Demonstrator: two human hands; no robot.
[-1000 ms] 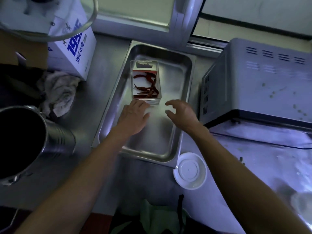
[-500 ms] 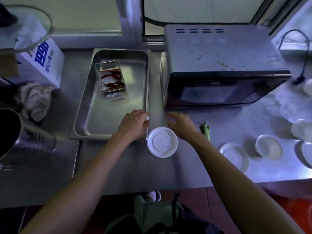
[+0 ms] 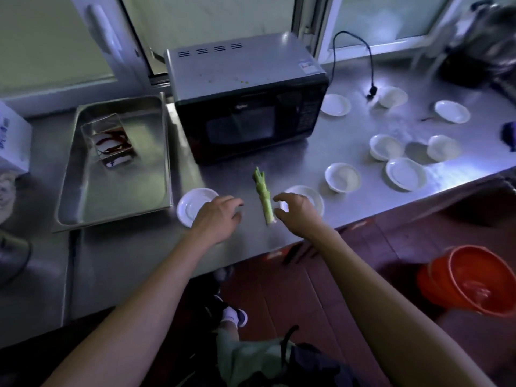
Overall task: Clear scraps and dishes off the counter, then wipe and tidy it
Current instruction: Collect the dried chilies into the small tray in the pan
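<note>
Both my hands, left (image 3: 216, 219) and right (image 3: 297, 210), hover spread and empty beside the green stalk (image 3: 262, 195) near the surface's front edge, with dishes (image 3: 342, 177) uncleared, wiping unstarted.

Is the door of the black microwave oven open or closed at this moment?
Closed. The dark glass door of the black microwave oven sits flush with its front face, and no gap or interior is visible.

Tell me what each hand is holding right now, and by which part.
Nothing is held. The left hand hovers open by a white dish; the right hand hangs open, fingers loosely curled, beside the green vegetable stalk.
</note>
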